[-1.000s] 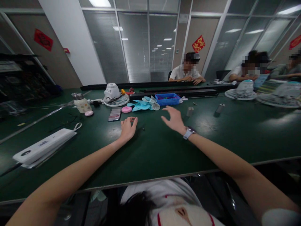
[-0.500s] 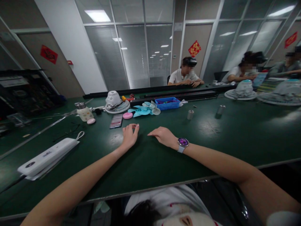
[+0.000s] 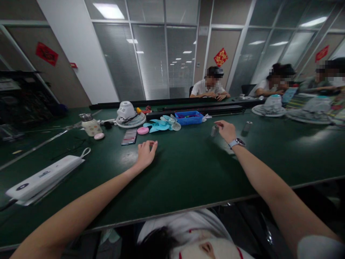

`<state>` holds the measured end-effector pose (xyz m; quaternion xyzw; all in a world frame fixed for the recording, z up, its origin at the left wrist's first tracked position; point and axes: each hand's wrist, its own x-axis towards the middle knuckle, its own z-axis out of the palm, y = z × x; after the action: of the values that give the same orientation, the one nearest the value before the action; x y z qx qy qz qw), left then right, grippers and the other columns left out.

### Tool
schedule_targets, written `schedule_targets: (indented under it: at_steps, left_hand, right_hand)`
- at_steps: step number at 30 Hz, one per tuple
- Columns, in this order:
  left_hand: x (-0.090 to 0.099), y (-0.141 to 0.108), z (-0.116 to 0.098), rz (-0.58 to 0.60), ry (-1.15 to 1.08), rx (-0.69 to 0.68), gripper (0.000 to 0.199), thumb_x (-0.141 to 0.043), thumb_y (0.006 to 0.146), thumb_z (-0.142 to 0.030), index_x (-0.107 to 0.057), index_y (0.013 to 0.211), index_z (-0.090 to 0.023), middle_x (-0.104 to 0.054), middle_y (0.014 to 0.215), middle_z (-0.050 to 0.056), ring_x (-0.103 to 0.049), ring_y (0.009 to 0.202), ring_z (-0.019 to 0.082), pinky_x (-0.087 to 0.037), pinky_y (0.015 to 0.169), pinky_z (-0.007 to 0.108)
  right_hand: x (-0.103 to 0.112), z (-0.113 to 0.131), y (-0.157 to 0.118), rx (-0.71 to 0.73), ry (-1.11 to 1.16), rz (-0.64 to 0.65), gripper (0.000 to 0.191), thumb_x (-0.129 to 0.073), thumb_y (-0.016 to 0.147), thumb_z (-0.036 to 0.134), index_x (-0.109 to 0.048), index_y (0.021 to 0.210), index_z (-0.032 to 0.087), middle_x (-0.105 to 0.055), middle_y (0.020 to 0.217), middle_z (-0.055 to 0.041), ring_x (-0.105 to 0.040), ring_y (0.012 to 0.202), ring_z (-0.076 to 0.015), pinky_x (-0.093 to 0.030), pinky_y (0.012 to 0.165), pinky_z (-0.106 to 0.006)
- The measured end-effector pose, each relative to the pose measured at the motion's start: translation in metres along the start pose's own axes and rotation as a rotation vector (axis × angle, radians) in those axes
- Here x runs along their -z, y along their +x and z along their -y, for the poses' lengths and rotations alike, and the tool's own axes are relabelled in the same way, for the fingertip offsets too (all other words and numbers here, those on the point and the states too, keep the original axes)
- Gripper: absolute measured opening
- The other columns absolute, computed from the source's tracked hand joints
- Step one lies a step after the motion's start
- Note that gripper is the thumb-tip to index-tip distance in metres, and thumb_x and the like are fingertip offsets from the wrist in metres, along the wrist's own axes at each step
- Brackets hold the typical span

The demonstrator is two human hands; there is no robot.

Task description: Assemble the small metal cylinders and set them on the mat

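Note:
My right hand point(image 3: 226, 131) reaches out over the green table point(image 3: 178, 176), its fingers bent and apart at the top of a small silver metal cylinder point(image 3: 214, 131). Whether the fingertips touch the cylinder I cannot tell. A second similar cylinder point(image 3: 247, 126) stands upright to the right of that hand. My left hand point(image 3: 146, 153) rests on the table with loosely curled fingers and nothing visible in them. Nearest to it lie a phone point(image 3: 129, 137) and a pink round object point(image 3: 143, 130). Light blue fan blades point(image 3: 159, 125) are just beyond.
A white fan part with a grille point(image 3: 129, 117) stands behind the phone, and a blue tray point(image 3: 190, 118) of small items sits farther right. At left are a patterned bottle point(image 3: 91, 126) and a white power strip point(image 3: 45, 178). Several people work across the table.
My right hand has moved right and forward, from near my left hand to the nearer cylinder. My left hand stays in about the same place. The view has shifted slightly.

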<state>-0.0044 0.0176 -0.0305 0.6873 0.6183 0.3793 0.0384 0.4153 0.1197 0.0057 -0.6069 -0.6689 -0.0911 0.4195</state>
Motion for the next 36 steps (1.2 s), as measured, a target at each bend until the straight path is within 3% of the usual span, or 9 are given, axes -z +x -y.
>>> schedule_targets:
  at_steps: [4,10,25,33,36]
  left_hand:
    - [0.0,0.0,0.001,0.01,-0.01,-0.007,0.04,-0.036,0.098,-0.052,-0.061,0.099,-0.02,-0.067,0.105,0.01,-0.056,0.104,0.028,-0.036,0.101,0.048]
    - [-0.002,0.0,0.004,0.011,-0.012,0.01,0.042,-0.037,0.098,-0.054,-0.062,0.1,-0.02,-0.067,0.106,0.01,-0.054,0.105,0.029,-0.036,0.101,0.047]
    - [-0.002,0.0,0.002,0.028,0.012,0.012,0.04,-0.039,0.098,-0.051,-0.062,0.101,-0.019,-0.066,0.107,0.01,-0.054,0.107,0.028,-0.036,0.101,0.046]
    - [-0.002,0.0,0.001,0.015,0.018,-0.01,0.036,-0.04,0.098,-0.049,-0.063,0.099,-0.02,-0.067,0.106,0.01,-0.055,0.105,0.028,-0.037,0.101,0.047]
    - [-0.002,-0.001,0.001,0.025,0.018,-0.009,0.038,-0.039,0.098,-0.05,-0.063,0.099,-0.02,-0.067,0.106,0.01,-0.054,0.105,0.028,-0.036,0.101,0.047]
  right_hand:
    - [-0.005,-0.004,0.0,0.046,0.052,-0.051,0.03,-0.052,0.084,0.012,-0.073,0.104,0.019,-0.076,0.101,-0.0071,-0.071,0.093,-0.0234,-0.052,0.085,-0.034]
    - [-0.006,0.007,0.002,0.079,0.036,-0.008,0.029,-0.053,0.085,0.011,-0.074,0.103,0.02,-0.076,0.101,-0.007,-0.07,0.092,-0.0241,-0.052,0.085,-0.035]
    - [-0.012,0.003,0.0,0.048,-0.026,-0.013,0.03,-0.051,0.085,0.015,-0.074,0.103,0.021,-0.076,0.1,-0.0064,-0.07,0.091,-0.0239,-0.051,0.083,-0.035]
    - [-0.004,0.007,0.003,0.007,-0.08,0.033,0.027,-0.057,0.086,0.029,-0.072,0.107,0.021,-0.076,0.096,-0.0075,-0.07,0.092,-0.0267,-0.051,0.081,-0.037]
    - [-0.01,0.003,0.0,-0.021,-0.04,0.007,0.04,-0.066,0.081,0.04,-0.068,0.116,0.02,-0.075,0.105,-0.0091,-0.069,0.098,-0.028,-0.051,0.084,-0.039]
